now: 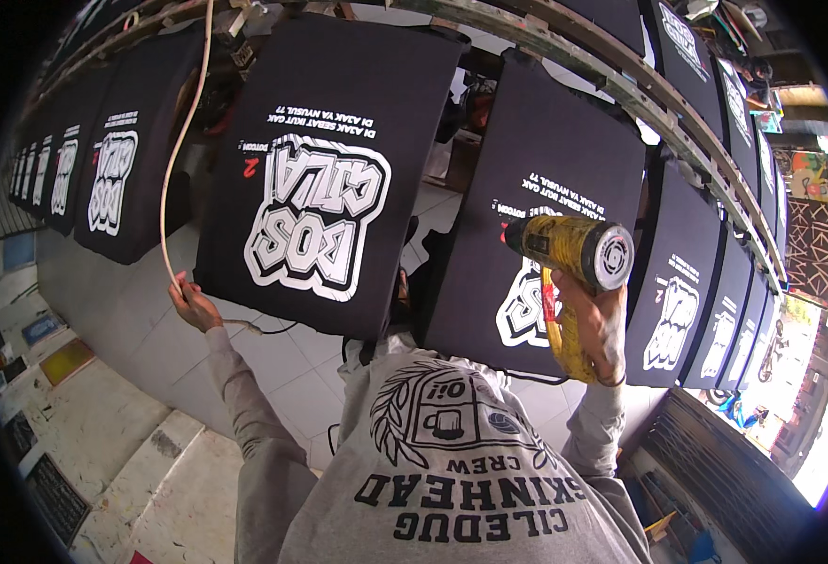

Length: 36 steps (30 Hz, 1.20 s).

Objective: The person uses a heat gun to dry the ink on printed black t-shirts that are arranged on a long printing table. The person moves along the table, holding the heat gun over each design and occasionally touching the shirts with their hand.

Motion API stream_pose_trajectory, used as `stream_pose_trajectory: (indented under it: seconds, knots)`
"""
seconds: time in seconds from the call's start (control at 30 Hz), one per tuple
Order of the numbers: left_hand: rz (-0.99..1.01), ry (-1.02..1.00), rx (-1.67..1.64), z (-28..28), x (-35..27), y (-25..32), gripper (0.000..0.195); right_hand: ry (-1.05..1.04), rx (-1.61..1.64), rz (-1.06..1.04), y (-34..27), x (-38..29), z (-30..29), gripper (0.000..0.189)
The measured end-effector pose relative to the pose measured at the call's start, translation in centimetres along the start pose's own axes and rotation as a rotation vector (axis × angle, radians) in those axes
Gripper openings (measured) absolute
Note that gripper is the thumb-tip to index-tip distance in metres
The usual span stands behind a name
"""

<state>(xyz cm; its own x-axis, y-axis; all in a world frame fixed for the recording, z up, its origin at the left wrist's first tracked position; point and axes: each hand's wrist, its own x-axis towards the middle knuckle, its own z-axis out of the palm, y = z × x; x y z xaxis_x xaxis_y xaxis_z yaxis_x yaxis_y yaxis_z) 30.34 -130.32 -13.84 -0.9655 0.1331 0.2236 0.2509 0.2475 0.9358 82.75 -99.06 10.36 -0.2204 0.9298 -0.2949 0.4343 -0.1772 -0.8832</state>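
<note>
My right hand [599, 321] grips the handle of a yellow heat gun [551, 240], which has red tape on its handle. Its dark nozzle points left over a black printed T-shirt panel [470, 282], hiding part of the white print. My left hand [197, 304] is closed around a pale cable [187, 127] that hangs from above. Right beside that hand is the corner of another black printed panel [315, 84]. This one carries a large white graphic, small lettering and a red mark. A gap shows between the two panels.
A wooden and metal rail [569, 49] runs along the panels' far ends. More black printed panels [668, 303] stand in rows on both sides. Grey floor tiles [294, 381] lie below. Framed screens [67, 358] lean at a pale wall on the left. A metal shutter [731, 458] is at right.
</note>
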Motion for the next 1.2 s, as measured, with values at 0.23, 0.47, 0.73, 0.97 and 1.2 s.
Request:
stream_pose_trajectory:
  seconds: [0.23,0.47,0.73,0.97,1.2]
  knots:
    - [0.113,0.125,0.029,1.5,-0.7,-2.9,0.034,0.020,-0.048,0.059,0.0,0.8,0.3,0.041]
    - [0.091,0.255,0.215,2.4,-1.1,-2.2,0.045,0.055,-0.094,0.156,-1.3,1.1,1.4,0.039]
    - [0.079,0.239,0.095,2.9,-1.0,-2.2,0.046,0.068,-0.085,0.154,-1.2,1.0,1.5,0.037]
    - [0.089,0.205,0.146,2.0,-1.0,-2.7,0.043,0.104,-0.141,0.058,-0.8,1.1,2.2,0.033]
    - [0.003,0.258,0.256,3.8,-1.9,0.2,0.032,0.053,-0.103,0.173,-1.6,0.8,2.0,0.030]
